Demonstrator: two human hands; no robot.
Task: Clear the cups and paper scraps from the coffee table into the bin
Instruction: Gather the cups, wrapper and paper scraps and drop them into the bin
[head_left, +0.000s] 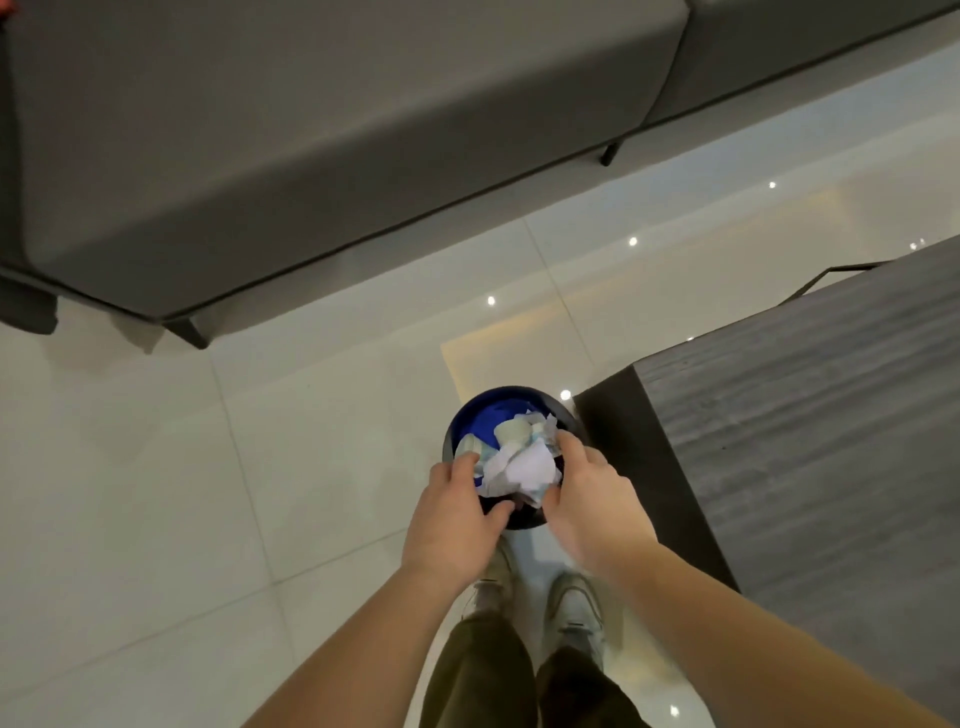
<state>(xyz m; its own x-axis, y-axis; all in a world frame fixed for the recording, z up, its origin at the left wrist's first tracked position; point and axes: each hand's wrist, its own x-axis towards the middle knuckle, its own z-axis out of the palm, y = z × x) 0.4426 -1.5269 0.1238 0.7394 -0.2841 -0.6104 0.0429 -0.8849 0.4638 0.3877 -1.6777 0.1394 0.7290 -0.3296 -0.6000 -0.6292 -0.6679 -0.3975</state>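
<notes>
A round black bin (459, 422) with a blue liner stands on the floor at the corner of the dark wooden coffee table (810, 447). Above its near half is a bundle of crumpled white paper scraps (525, 467), with pale paper cups (511, 431) among them. My left hand (457, 514) grips the bundle's left side, fingers on top and thumb beneath. On the right side my right hand (592, 499) grips it the same way. The visible table top is bare.
A grey sofa (322, 135) on thin dark legs spans the far side, with a strip of glossy white tiled floor (156, 493) between it and the bin. My feet in pale shoes (571, 608) stand right behind the bin.
</notes>
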